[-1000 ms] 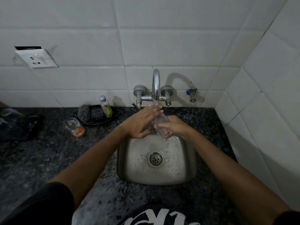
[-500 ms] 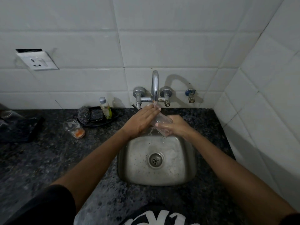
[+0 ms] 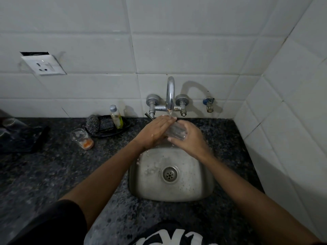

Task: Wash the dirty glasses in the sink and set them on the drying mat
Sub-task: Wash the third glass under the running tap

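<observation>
Hands point(image 3: 155, 131) point(image 3: 189, 138) hold glass point(image 3: 177, 132); shirt lettering point(image 3: 169, 236) unreadable.

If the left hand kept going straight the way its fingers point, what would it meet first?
Probably the tap: the left hand lies flat against the glass, fingers aimed at the spout's water stream and the tiled wall behind, though depth is unclear.

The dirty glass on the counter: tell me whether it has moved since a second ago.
No. The dirty glass stands in the same spot, just left of the black soap dish with the scrubber, as before.
</observation>
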